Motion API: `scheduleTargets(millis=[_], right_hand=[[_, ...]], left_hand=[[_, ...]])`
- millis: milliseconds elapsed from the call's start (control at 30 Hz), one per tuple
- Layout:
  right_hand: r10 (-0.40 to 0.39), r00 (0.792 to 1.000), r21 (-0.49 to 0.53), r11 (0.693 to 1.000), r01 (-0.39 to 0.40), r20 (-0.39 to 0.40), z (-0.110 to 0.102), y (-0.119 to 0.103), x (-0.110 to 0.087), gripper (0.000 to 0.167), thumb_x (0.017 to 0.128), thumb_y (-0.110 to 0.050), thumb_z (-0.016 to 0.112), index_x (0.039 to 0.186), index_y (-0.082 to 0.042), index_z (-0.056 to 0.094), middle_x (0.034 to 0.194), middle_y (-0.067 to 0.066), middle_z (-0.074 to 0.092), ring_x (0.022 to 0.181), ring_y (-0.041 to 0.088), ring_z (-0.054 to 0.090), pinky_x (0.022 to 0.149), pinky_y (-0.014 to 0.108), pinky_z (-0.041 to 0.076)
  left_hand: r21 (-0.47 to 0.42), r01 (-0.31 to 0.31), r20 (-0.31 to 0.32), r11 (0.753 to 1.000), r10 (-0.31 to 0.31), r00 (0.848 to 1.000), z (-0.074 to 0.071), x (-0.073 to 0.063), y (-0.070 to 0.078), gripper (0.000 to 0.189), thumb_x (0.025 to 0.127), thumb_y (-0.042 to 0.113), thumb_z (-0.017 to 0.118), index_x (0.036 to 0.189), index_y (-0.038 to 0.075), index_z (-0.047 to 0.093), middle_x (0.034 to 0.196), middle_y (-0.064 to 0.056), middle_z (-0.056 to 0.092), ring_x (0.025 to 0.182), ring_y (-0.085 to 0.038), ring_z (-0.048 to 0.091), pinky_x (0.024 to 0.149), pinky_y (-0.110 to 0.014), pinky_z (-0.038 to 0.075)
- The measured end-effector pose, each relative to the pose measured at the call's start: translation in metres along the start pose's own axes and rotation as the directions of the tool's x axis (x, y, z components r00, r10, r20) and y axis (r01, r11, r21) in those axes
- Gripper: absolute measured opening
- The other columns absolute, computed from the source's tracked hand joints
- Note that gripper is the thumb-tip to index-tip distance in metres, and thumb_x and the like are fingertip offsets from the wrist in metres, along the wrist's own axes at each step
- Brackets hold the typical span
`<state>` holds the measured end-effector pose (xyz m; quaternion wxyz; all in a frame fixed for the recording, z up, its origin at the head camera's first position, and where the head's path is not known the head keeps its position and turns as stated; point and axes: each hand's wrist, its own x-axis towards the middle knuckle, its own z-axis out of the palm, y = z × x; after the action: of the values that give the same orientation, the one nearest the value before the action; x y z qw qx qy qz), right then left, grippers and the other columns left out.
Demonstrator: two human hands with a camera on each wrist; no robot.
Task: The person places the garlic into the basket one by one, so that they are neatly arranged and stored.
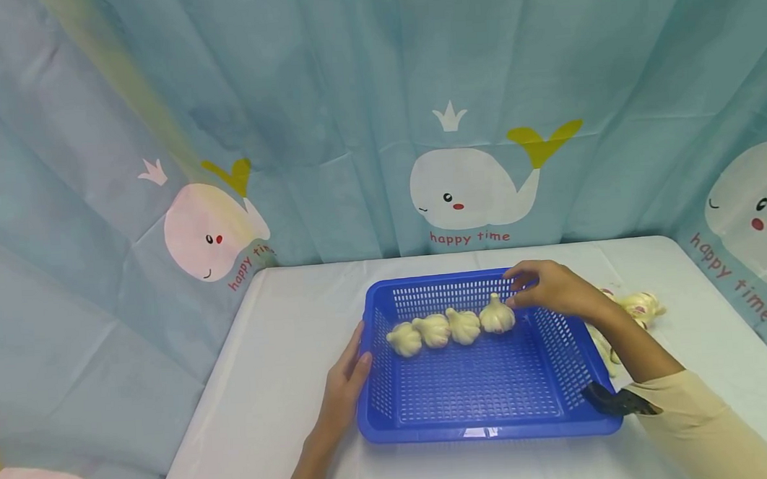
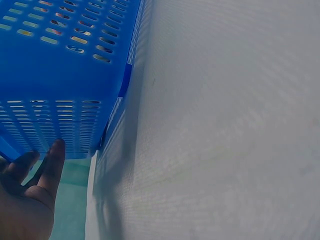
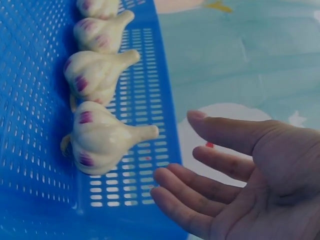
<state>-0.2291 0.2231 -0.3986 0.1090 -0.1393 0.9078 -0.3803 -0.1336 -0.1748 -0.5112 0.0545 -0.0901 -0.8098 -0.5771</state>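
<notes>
Showing purple-marked garlic | right wrist only | right hand open

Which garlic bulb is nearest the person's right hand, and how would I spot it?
Find the blue basket on the white table. Four garlic bulbs lie in a row inside it; take the rightmost garlic bulb, the end one beside the open right hand.
</notes>
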Motion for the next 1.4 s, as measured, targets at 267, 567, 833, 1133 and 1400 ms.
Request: scheduleTargets(millis=[267,567,833,1133,1400], right_hand=[[-0.006,0.999,0.041,0.999,0.009,-0.052,-0.011,0.0,-0.015,0.058,0.095,-0.028,0.081,0.142,-0.001,0.063,0.13,0.024,0.07,0.119,0.042,0.068,0.1,0.062,0.058],[0.051,0.995,0.017,0.999,-0.05,-0.088,-0.026,0.011,-0.04,0.064,0.1,-0.04,0.074,0.149,-0.003,0.056,0.138,0.025,0.066,0.126,0.052,0.063,0.088,0.07,0.06],[0.072,0.985,0.008,0.997,-0.072,-0.158,-0.031,0.037,-0.062,0.066,0.103,-0.041,0.07,0.151,0.0,0.052,0.143,0.032,0.061,0.125,0.053,0.064,0.085,0.057,0.066],[0.106,0.95,0.018,0.994,-0.105,-0.293,-0.038,0.067,-0.08,0.065,0.104,-0.041,0.069,0.153,-0.002,0.052,0.145,0.033,0.058,0.129,0.056,0.056,0.088,0.067,0.059],[0.161,0.914,0.036,0.987,-0.159,-0.373,-0.045,0.091,-0.092,0.073,0.106,-0.042,0.065,0.161,-0.002,0.039,0.153,0.037,0.048,0.131,0.063,0.049,0.092,0.084,0.045]], left_hand=[[0.008,0.002,-0.003,1.0,-0.002,1.0,0.0,0.0,-0.001,0.058,0.113,0.032,0.049,0.168,0.024,0.032,0.172,0.004,0.034,0.159,-0.017,0.03,0.123,-0.017,0.024],[0.018,-0.006,-0.004,1.0,0.006,1.0,0.0,0.001,-0.002,0.057,0.113,0.031,0.048,0.168,0.025,0.032,0.172,0.004,0.034,0.159,-0.019,0.03,0.123,-0.018,0.024],[-0.002,-0.001,0.0,1.0,0.001,1.0,0.0,-0.001,-0.003,0.058,0.113,0.03,0.049,0.168,0.023,0.032,0.172,0.003,0.034,0.159,-0.018,0.03,0.123,-0.017,0.024],[0.0,-0.009,-0.003,1.0,0.009,1.0,-0.001,0.0,-0.002,0.058,0.113,0.031,0.049,0.168,0.024,0.032,0.172,0.003,0.034,0.159,-0.019,0.03,0.123,-0.017,0.024],[0.005,-0.003,-0.001,1.0,0.003,1.0,0.0,0.0,-0.002,0.058,0.113,0.031,0.049,0.168,0.024,0.032,0.172,0.004,0.034,0.159,-0.018,0.03,0.123,-0.018,0.024]])
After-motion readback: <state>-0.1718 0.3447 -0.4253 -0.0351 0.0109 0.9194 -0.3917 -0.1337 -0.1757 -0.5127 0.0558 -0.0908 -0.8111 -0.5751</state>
